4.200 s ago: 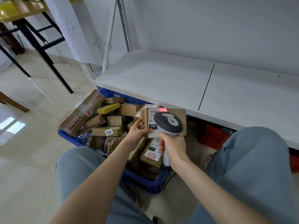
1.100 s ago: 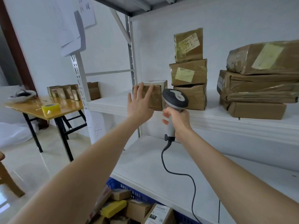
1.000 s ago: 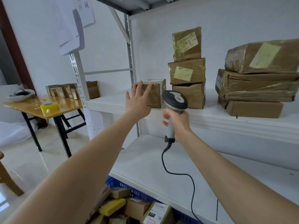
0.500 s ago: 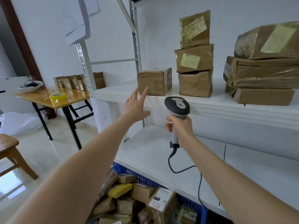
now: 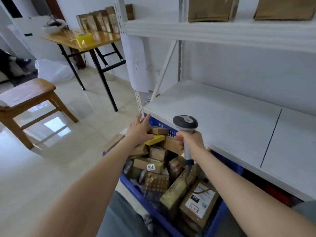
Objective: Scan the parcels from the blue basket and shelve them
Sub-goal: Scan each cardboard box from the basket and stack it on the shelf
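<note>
Stool [image 5: 25, 94] and table [image 5: 82, 40] stand at ten o'clock as the left hand [image 5: 138, 132], fingers straight and spread, hovers empty over the parcels [image 5: 148, 165] heaped in the basket [image 5: 135, 190] at six o'clock. The right hand [image 5: 189, 142] is wrapped round the scanner [image 5: 185, 123] handle, the white shelf [image 5: 222, 120] at three o'clock. Best practice now: lift a top parcel, label up, rather than dig beneath the heap.
</note>
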